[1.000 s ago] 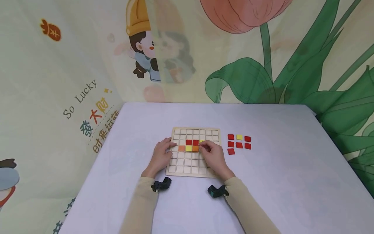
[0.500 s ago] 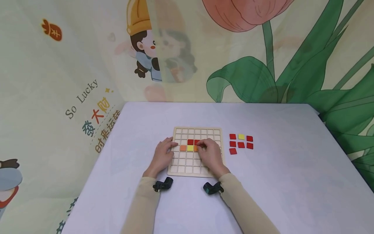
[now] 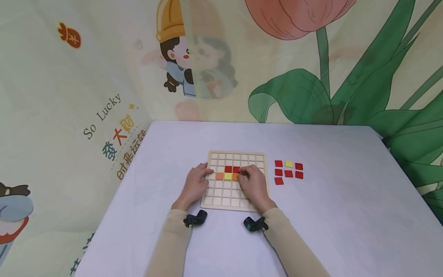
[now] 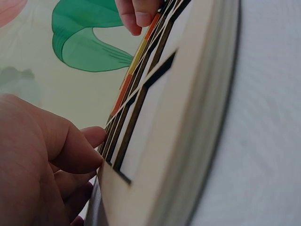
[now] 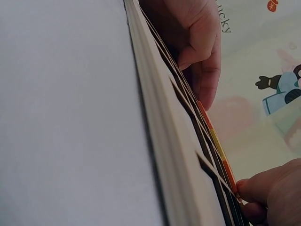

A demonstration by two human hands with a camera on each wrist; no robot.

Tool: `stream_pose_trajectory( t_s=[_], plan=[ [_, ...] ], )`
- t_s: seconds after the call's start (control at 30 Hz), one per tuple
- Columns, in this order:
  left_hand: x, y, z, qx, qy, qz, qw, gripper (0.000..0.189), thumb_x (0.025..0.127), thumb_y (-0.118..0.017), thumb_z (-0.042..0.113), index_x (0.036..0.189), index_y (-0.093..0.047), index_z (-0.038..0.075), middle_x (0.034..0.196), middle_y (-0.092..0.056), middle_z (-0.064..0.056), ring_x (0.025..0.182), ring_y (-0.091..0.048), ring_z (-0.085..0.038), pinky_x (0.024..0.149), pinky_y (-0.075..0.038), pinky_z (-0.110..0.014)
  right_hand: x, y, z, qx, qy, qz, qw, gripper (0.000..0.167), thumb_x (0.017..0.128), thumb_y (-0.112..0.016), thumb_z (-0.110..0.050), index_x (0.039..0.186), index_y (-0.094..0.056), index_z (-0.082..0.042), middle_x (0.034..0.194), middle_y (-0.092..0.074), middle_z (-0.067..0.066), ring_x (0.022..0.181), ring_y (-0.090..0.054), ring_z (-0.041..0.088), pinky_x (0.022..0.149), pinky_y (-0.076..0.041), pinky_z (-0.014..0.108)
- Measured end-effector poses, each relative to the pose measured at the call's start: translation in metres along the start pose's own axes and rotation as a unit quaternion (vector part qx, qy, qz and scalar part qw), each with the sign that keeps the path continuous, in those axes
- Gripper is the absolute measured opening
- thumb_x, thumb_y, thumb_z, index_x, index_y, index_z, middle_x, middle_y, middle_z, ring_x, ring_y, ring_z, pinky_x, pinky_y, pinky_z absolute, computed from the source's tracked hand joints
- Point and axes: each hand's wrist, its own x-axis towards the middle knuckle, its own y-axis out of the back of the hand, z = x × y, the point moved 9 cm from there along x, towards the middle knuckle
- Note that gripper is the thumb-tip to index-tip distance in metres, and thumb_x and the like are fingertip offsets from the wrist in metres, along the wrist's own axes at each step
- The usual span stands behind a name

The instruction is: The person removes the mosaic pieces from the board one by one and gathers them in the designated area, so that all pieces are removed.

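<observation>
A square wooden grid board point(image 3: 208, 202) lies on the table with coloured square tiles in its middle cells. Two red tiles point(image 3: 228, 169) sit in one row. Below them are a light orange tile point(image 3: 219, 176), a yellow tile point(image 3: 227, 176) and an orange tile point(image 3: 235, 177). My left hand point(image 3: 195, 184) rests at the board's left edge, fingertips over the rim. My right hand point(image 3: 254, 186) is over the right half of the board, fingers bent, with thumb and fingertips right at the orange tile; I cannot tell whether they pinch it. The hand hides the cells under it.
To the right of the board lie several loose red tiles point(image 3: 288, 174) and one loose yellow tile point(image 3: 288, 164) in loose rows. The white table point(image 3: 339, 200) meets a patterned backdrop point(image 3: 214, 109) at its far edge. Both wrists carry black cameras point(image 3: 255, 224).
My right hand shifted left over the orange tile, then slightly back right, staying over the same cells. A yellow tile visible beside the red ones is now covered. My left hand stays put.
</observation>
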Motion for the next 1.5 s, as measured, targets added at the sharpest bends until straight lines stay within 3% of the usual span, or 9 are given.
stream_pose_trajectory(
  t_s=[0.33, 0.63, 1.23, 1.5],
  plan=[
    [0.0010, 0.0011, 0.0014, 0.001, 0.000, 0.002, 1.0000, 0.040, 0.088, -0.048, -0.001, 0.123, -0.065, 0.007, 0.153, -0.040, -0.008, 0.146, -0.025, -0.026, 0.123, -0.008, -0.041, -0.0006, 0.0000, -0.0028, -0.016, -0.009, -0.021, 0.9996, 0.019, 0.088, -0.071, -0.021, 0.103, -0.074, -0.010, 0.096, -0.059, 0.000, 0.086, -0.054, 0.018, 0.071, -0.049, 0.030],
    [-0.0001, -0.0001, -0.0004, 0.003, 0.002, -0.002, 1.0000, 0.040, 0.088, -0.048, 0.000, 0.124, -0.065, 0.007, 0.153, -0.040, -0.007, 0.147, -0.025, -0.024, 0.123, -0.008, -0.040, -0.0035, -0.0029, -0.0015, -0.002, -0.019, -0.046, 0.9988, 0.019, 0.088, -0.071, -0.023, 0.102, -0.072, -0.011, 0.100, -0.057, 0.000, 0.090, -0.052, 0.018, 0.075, -0.049, 0.030],
    [0.0001, -0.0005, 0.0003, -0.002, 0.000, 0.000, 1.0000, 0.040, 0.088, -0.047, 0.000, 0.123, -0.065, 0.007, 0.153, -0.040, -0.008, 0.147, -0.025, -0.025, 0.123, -0.008, -0.040, -0.0044, -0.0013, -0.0023, 0.012, 0.019, -0.028, 0.9993, 0.018, 0.085, -0.075, -0.019, 0.103, -0.069, -0.016, 0.104, -0.065, -0.003, 0.093, -0.057, 0.015, 0.084, -0.053, 0.032],
    [-0.0002, 0.0000, 0.0009, 0.002, -0.006, 0.006, 1.0000, 0.040, 0.087, -0.047, -0.001, 0.122, -0.065, 0.006, 0.152, -0.041, -0.010, 0.146, -0.027, -0.028, 0.123, -0.009, -0.044, -0.0079, 0.0004, 0.0016, 0.069, 0.006, -0.028, 0.9972, 0.014, 0.089, -0.072, -0.018, 0.102, -0.071, -0.019, 0.094, -0.066, -0.006, 0.079, -0.053, 0.016, 0.065, -0.048, 0.025]
  ],
)
